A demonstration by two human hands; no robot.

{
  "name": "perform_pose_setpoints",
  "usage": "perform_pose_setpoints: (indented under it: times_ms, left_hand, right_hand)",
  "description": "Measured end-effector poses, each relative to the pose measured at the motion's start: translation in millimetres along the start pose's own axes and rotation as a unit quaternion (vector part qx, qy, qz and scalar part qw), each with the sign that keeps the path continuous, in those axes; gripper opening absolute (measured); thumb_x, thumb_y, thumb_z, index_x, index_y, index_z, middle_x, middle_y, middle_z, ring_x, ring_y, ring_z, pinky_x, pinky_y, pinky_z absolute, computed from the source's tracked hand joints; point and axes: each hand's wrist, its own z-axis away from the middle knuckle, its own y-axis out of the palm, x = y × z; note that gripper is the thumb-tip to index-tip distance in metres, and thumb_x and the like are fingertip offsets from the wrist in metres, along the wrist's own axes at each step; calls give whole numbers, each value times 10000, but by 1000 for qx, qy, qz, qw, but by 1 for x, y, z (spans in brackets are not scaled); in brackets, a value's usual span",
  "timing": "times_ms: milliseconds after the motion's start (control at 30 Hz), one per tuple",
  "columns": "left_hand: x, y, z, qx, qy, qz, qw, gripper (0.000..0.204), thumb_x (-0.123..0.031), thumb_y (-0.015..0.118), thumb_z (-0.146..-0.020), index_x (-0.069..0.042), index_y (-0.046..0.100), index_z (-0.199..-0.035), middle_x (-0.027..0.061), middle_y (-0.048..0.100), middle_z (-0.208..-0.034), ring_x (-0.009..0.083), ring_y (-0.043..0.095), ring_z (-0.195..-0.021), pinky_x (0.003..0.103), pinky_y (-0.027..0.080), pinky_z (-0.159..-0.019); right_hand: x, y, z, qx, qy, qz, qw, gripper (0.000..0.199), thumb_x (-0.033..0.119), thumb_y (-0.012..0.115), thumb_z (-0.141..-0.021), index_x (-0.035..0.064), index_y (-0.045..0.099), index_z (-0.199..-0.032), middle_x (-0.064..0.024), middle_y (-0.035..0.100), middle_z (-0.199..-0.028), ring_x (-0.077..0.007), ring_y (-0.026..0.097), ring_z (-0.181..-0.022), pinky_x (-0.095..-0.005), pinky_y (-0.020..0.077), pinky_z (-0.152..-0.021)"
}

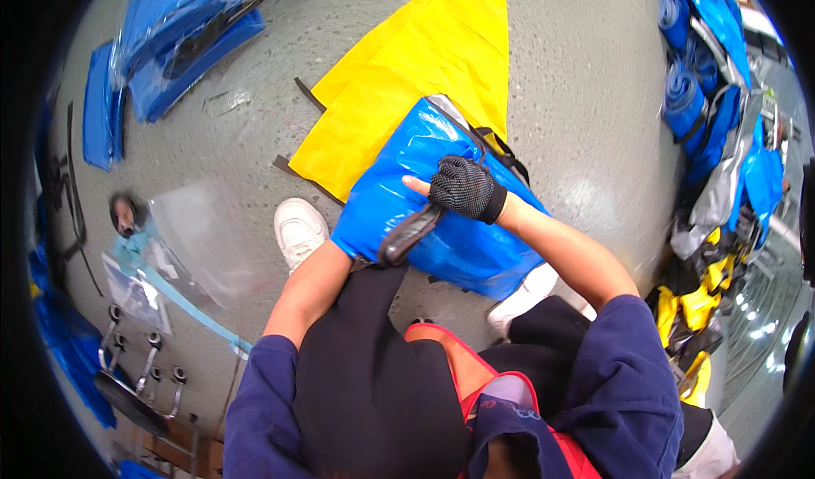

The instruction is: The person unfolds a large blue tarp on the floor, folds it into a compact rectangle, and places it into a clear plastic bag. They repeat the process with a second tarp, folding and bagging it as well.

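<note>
A shiny blue plastic-like bag or cover [463, 246] lies folded between my feet, with dark edging and a grey patch at its far end. My right hand [463, 189], in a black dotted glove with bare fingertips, is closed over it around a dark strap [413, 231]. The thumb points left across the blue surface. My left forearm [310, 291] reaches down to the blue bag's left edge; the hand itself is hidden under or inside it. Beyond and partly beneath lies a yellow sheet [416, 59] with dark straps at its left edge.
Blue sheets in clear plastic [182, 42] lie at the far left. A clear plastic bag [199, 241] and a wheeled metal frame [140, 377] are on the left. Rolled blue bundles [686, 97] and yellow-black pieces [700, 305] are piled on the right. My white shoes [299, 231] flank the bag.
</note>
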Motion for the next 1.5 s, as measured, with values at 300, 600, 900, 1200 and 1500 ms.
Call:
perform_pose_setpoints:
  times_ms: [300, 600, 900, 1200, 1500]
  left_hand:
    - [-7, -12, 50, 173, -242, -16, 954, 366, -283, 566, -848, -148, 503, -1183, 146, 516, -1226, 356, 509, -1106, 421, 436, -901]
    - [-27, 6, 7, -54, -121, -278, 951, 512, -313, 595, -796, -29, 514, -1214, 232, 489, -1247, 401, 494, -1119, 472, 393, -951]
    - [22, 113, 28, 114, -102, -451, 879, 787, -333, 596, -796, 55, 258, -1392, 305, 260, -1423, 450, 214, -1347, 577, 107, -1098]
    - [-25, 101, -38, 121, 39, -452, 883, 496, -259, 552, -823, 12, 502, -1235, 275, 492, -1215, 436, 460, -1141, 538, 289, -1034]
    - [-27, 159, -112, 163, 94, -387, 902, 717, -638, 530, -766, -330, 379, -1396, 132, 248, -1501, 418, 158, -1382, 683, 4, -1044]
  right_hand:
    - [-7, 53, 31, 89, 68, 72, 991, 458, 245, 455, -900, 450, 417, -1307, -76, 590, -923, -269, 562, -903, -433, 423, -811]
    - [19, 36, 18, 133, 220, 18, 966, 433, 311, 471, -905, 518, 425, -1283, -133, 531, -1198, -343, 495, -1131, -541, 369, -975]
    - [32, 62, 19, -91, 367, 23, 926, 656, 474, 592, -791, 250, 405, -1379, -77, 379, -1432, -268, 308, -1342, -500, 150, -1109]
    - [57, 95, 138, -175, 520, -80, 832, 640, 475, 537, -838, 176, 400, -1388, -114, 356, -1451, -271, 294, -1362, -522, 128, -1112]
    - [135, 172, 340, -350, 812, -96, 457, 1036, 546, 734, -677, 71, 230, -1447, -245, 330, -1418, -378, 330, -1306, -474, 296, -1058]
